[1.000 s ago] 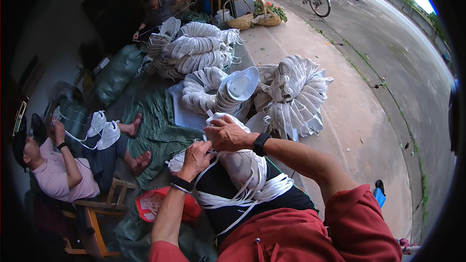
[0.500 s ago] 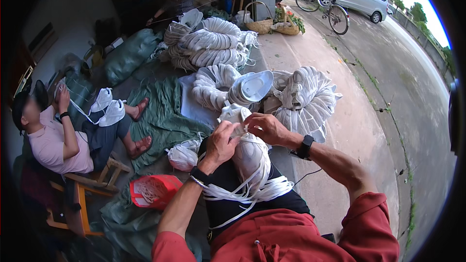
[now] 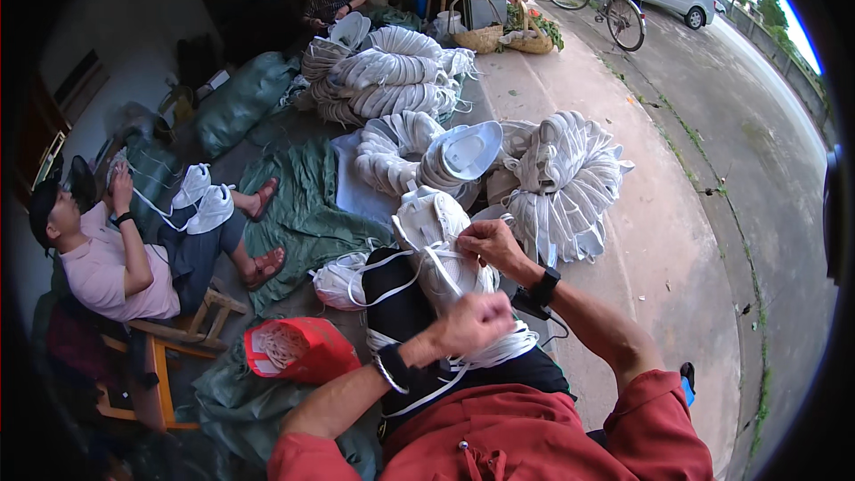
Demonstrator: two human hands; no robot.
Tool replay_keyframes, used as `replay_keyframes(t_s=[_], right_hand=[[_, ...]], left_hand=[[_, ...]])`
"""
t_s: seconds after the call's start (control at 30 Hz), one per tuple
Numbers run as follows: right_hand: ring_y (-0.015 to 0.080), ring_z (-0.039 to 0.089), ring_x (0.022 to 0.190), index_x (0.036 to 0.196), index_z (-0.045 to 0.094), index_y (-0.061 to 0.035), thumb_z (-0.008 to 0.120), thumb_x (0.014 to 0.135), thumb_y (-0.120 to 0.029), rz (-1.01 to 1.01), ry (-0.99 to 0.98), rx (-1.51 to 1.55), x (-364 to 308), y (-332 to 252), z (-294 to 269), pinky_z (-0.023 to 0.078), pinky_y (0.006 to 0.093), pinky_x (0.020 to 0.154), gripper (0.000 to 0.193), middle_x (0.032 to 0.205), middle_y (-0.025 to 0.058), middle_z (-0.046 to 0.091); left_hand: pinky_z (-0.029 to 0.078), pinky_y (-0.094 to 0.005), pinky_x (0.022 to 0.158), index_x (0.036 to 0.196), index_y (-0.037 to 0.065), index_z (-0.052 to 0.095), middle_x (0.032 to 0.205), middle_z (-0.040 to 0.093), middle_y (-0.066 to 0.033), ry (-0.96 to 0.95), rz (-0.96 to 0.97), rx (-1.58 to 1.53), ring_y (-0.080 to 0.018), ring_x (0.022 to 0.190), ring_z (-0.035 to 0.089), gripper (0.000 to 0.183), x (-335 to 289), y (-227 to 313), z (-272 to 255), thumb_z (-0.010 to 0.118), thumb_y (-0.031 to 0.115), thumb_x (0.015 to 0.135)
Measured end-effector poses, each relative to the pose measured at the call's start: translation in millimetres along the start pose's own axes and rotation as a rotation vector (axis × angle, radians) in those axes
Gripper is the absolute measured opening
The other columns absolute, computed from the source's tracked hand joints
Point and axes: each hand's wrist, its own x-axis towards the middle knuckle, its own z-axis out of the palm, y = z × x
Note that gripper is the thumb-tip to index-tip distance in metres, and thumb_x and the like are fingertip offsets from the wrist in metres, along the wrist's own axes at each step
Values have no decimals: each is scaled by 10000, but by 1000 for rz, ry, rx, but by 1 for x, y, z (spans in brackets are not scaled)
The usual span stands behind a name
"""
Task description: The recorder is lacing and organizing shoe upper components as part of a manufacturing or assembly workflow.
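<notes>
On my lap lies a white shoe upper point(image 3: 431, 221), with a white shoelace point(image 3: 438, 258) running through its eyelets and trailing loosely to the left. My right hand point(image 3: 492, 244) is closed in a pinch on the lace at the upper's right edge. Lower down, my left hand point(image 3: 470, 328) is curled and blurred, in front of the stacked uppers; what its fingers hold, if anything, does not show. A bundle of white laces point(image 3: 506, 349) lies across my thighs, partly hidden by that hand.
A red bag of laces point(image 3: 312, 347) stands at my left. Ahead lie ring-shaped piles of white uppers point(image 3: 574, 180) and green sheeting point(image 3: 294, 205). A seated co-worker point(image 3: 116, 258) handles uppers at left; another person point(image 3: 331, 0) sits behind the piles. Beyond are baskets point(image 3: 481, 37) and a bicycle point(image 3: 622, 22).
My left hand has moved down and right, away from the upper. My right hand has shifted slightly right and down. A loose lace loop now shows at left. The far person has drawn both arms in.
</notes>
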Motion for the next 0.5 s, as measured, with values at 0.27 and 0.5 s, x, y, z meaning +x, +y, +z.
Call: replay_keyframes(t_s=[0.27,0.5], right_hand=[[69,497,488,755,610,10,582,811,-132,52,-52,-82,9,-5,2,390,211,420,156,604,16,560],[262,572,524,689,598,37,570,720,-148,-177,108,-488,22,-1,12,448,360,501,190,586,155,574]], left_hand=[[386,-209,338,1039,-21,483,622,570,-88,689,-398,-409,-123,413,516,231,33,-47,-81,449,72,830],[391,-206,351,1145,-44,492,591,560,-68,558,-327,-401,-117,417,516,353,38,-59,-75,466,77,814]])
